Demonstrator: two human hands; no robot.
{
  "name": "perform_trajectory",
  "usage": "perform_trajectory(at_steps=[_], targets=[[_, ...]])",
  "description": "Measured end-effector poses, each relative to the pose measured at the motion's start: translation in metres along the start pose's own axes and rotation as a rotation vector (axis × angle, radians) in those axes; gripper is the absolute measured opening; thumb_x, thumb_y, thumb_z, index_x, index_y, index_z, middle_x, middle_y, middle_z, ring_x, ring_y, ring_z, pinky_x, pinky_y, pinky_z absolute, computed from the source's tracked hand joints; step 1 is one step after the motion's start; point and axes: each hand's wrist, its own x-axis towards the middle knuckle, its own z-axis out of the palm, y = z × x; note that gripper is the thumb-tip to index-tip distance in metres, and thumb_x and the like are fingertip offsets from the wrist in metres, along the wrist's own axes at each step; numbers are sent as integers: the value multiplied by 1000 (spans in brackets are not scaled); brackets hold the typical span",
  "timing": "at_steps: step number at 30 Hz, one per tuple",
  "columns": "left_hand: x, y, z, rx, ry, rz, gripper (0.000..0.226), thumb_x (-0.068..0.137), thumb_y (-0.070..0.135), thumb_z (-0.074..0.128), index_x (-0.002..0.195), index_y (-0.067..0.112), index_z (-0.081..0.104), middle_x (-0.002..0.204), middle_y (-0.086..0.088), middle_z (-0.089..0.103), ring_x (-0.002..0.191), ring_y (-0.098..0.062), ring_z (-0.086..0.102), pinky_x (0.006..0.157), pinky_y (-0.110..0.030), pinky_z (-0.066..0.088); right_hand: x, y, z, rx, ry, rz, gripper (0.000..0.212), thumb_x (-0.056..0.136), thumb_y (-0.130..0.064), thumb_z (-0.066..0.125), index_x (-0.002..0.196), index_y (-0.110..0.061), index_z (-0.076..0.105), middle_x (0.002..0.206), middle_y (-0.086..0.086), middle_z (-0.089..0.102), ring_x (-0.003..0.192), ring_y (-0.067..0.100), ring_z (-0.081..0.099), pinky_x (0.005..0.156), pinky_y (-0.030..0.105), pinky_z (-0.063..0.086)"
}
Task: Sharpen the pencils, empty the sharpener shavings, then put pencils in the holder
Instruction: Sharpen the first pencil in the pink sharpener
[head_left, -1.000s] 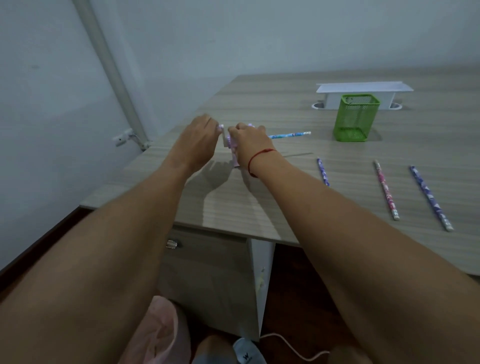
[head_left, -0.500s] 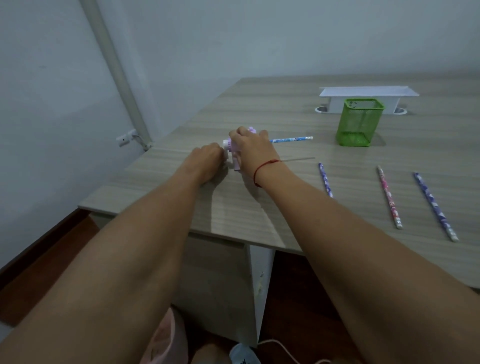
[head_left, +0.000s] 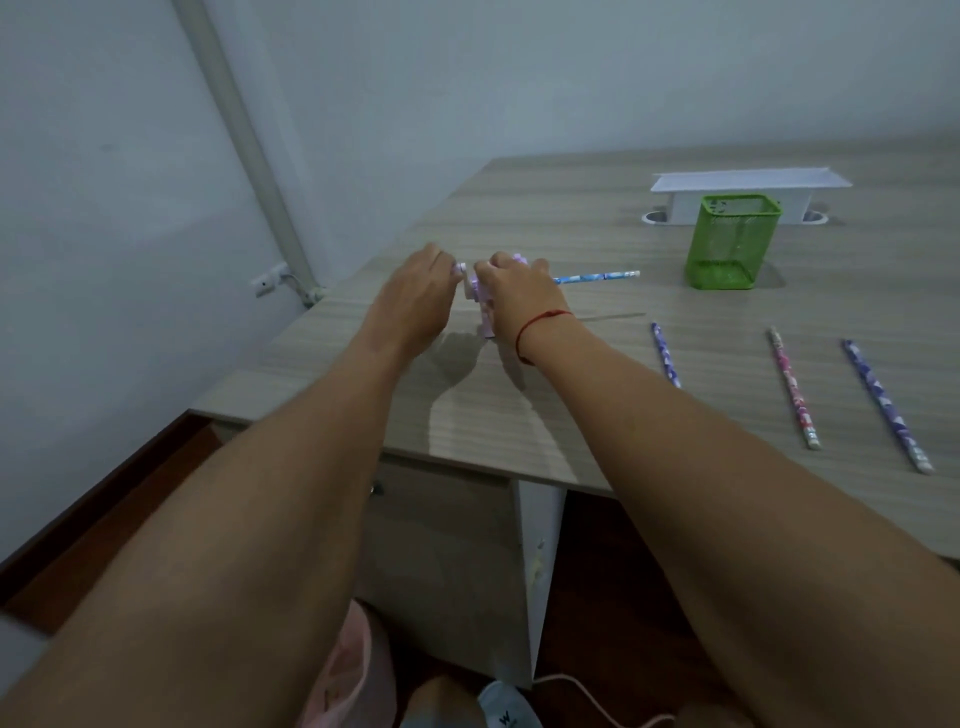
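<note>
Blue pencil (head_left: 597, 277) runs left-right, eraser end right, tip in sharpener (head_left: 480, 297). Right hand (head_left: 519, 293) grips sharpener; left hand (head_left: 415, 299) pinches its crank (head_left: 459, 268).

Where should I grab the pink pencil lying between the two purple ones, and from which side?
Pinch the pink pencil at mid-shaft, straight down from above. It lies flat on the table, so only its long sides offer purchase, and bare wood separates it from the left purple pencil and the right purple pencil, leaving finger room.
</note>
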Motion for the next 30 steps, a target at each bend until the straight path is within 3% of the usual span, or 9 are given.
perform_trajectory(at_steps=[3, 6, 10, 13, 15, 18, 22, 27, 30], targets=[[-26, 17, 4, -108, -89, -59, 9, 87, 2, 54, 78, 2, 56, 78, -19, 57, 70, -35, 57, 61, -41, 45, -1, -1, -3, 8, 2, 0, 32, 92, -14, 51, 124, -15, 52, 132, 8, 51, 124, 34, 49, 101, 43, 37], [-34, 25, 16, -233, -285, -182, 17, 92, 11, 48, 88, -1, 60, 94, -21, 58, 87, -39, 57, 73, -47, 46, -1, 1, -2, -7, 12, -17, 35, 94, -12, 48, 129, -14, 50, 135, 8, 50, 129, 32, 46, 102, 41, 36], [-8, 16, 22, -35, -479, -125, 27, 96, 19, 41, 103, 8, 65, 107, -14, 60, 102, -35, 58, 80, -41, 41, 0, 5, -4, -13, 11, -31, 38, 96, -17, 46, 134, -15, 46, 139, 7, 47, 130, 30, 45, 103, 39, 34], [3, 10, 32, 30, -525, -121, 24, 94, 24, 44, 102, 14, 64, 107, -11, 62, 102, -33, 60, 79, -38, 41, -1, 5, -5, -32, 8, -35, 39, 96, -18, 47, 135, -15, 44, 138, 6, 47, 129, 31, 46, 102, 40, 35], [10, 6, 35, 29, -521, -135, 21, 91, 25, 48, 101, 16, 64, 107, -11, 63, 102, -33, 61, 81, -38, 44, -2, 5, -4, -35, 5, -44, 41, 93, -17, 50, 134, -16, 45, 137, 5, 48, 126, 30, 48, 101, 40, 36], [20, 0, 37, 80, -537, -171, 24, 91, 10, 46, 111, 8, 59, 114, -17, 59, 108, -36, 57, 85, -41, 43, -1, 6, -6, -13, 1, -51, 38, 92, -17, 49, 131, -17, 48, 135, 4, 49, 120, 29, 51, 99, 39, 36], [39, -13, 24, 55, -366, -146, 26, 97, 6, 35, 115, 0, 53, 117, -21, 51, 109, -38, 52, 82, -46, 42, 2, 4, -3, -17, -3, -34, 34, 96, -17, 44, 129, -16, 50, 133, 6, 51, 118, 31, 53, 99, 39, 36], [10, -10, 4, -22, -138, -55, 29, 96, 12, 33, 89, -1, 58, 86, -21, 57, 79, -38, 58, 66, -45, 50, 4, -1, -3, -11, -13, 13, 32, 93, -16, 49, 125, -16, 52, 131, 7, 51, 121, 35, 51, 99, 41, 37], [-30, 16, 3, -158, -172, -107, 15, 91, 8, 46, 84, 0, 58, 85, -21, 58, 76, -37, 57, 64, -44, 46, 2, -4, -5, -27, -11, 3, 34, 94, -15, 48, 127, -15, 51, 135, 8, 49, 125, 33, 49, 101, 40, 35]])
